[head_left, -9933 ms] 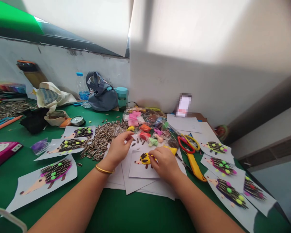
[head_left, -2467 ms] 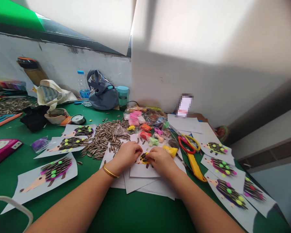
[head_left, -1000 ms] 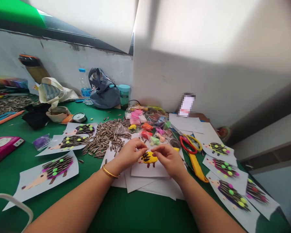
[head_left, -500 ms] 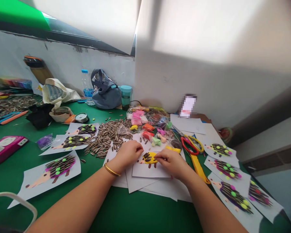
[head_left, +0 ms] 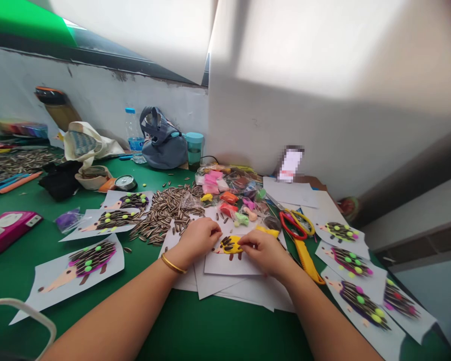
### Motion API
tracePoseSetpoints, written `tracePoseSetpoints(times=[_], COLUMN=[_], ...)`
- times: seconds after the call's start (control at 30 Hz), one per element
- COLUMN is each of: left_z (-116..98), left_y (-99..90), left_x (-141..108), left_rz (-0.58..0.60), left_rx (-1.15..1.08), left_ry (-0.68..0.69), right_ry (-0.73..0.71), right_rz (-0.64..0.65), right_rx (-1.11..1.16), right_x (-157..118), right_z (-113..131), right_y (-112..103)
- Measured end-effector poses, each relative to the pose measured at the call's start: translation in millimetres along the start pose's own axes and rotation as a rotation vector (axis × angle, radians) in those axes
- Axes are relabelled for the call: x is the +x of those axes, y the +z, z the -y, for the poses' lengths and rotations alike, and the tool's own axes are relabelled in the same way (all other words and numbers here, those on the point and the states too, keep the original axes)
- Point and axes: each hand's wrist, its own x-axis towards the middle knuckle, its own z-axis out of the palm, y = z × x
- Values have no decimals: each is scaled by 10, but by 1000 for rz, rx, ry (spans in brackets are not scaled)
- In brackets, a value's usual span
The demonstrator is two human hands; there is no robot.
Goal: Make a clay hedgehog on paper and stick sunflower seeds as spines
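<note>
A white sheet [head_left: 221,267] lies on stacked papers at the centre, bearing a yellow clay hedgehog [head_left: 236,245] with brown legs and several dark striped seeds on its left part. My left hand [head_left: 200,236], a gold bangle on its wrist, is at the hedgehog's head side with thumb and forefinger pinched; what they hold, if anything, is too small to tell. My right hand [head_left: 265,250] is at the hedgehog's right edge, fingers closed together, and their contents are hidden. A heap of striped seeds [head_left: 161,213] lies to the left behind my left hand.
Bags of coloured clay [head_left: 229,188] lie behind the papers. Red-handled scissors [head_left: 293,224] and a yellow cutter [head_left: 308,260] lie to the right. Finished hedgehog sheets [head_left: 62,286] flank both sides. A bottle [head_left: 136,138], blue bag [head_left: 165,145] and phone [head_left: 291,164] stand at the back.
</note>
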Motion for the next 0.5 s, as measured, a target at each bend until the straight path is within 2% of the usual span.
tracePoseSetpoints(times=[0.27, 0.5], left_z=[4, -1], left_y=[15, 5], left_x=[5, -1], left_rz=[1, -1], left_rx=[8, 10], left_ry=[-2, 1], right_ry=[-15, 24], right_rz=[48, 12], right_rx=[-9, 36], right_x=[-12, -7], right_z=[46, -20], right_y=[-9, 52])
